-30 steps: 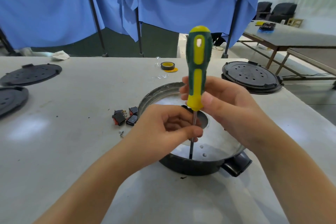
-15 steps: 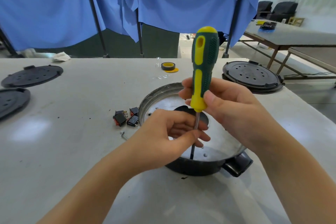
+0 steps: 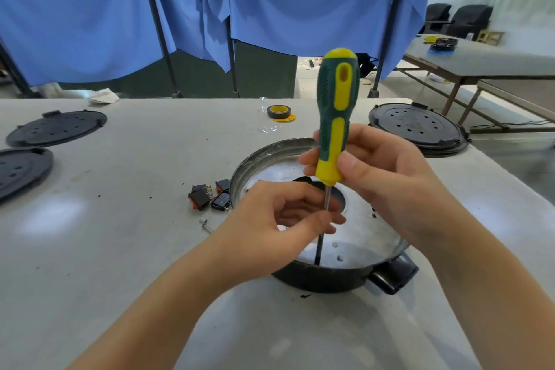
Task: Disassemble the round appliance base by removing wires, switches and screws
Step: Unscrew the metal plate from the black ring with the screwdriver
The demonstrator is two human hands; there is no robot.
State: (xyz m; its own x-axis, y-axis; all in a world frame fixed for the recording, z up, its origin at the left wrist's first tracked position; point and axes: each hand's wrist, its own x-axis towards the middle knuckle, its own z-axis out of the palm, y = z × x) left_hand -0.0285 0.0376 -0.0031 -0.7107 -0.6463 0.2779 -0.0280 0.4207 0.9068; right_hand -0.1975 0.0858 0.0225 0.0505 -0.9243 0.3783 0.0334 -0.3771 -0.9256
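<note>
The right hand (image 3: 387,183) curls round the lower yellow part of the screwdriver (image 3: 335,117), holding it nearly upright. The left hand (image 3: 270,228) pinches the metal shaft between thumb and fingers. The tip stands inside the round appliance base (image 3: 270,156), on its silvery floor near the near rim, beside small holes. That base sits mid-table (image 3: 120,249), its dark handle toward the near right. Switches (image 3: 210,197) lie just left of it, a loose screw (image 3: 204,224) nearby. Black lids (image 3: 57,128) rest far left, another (image 3: 417,126) by the right edge
</note>
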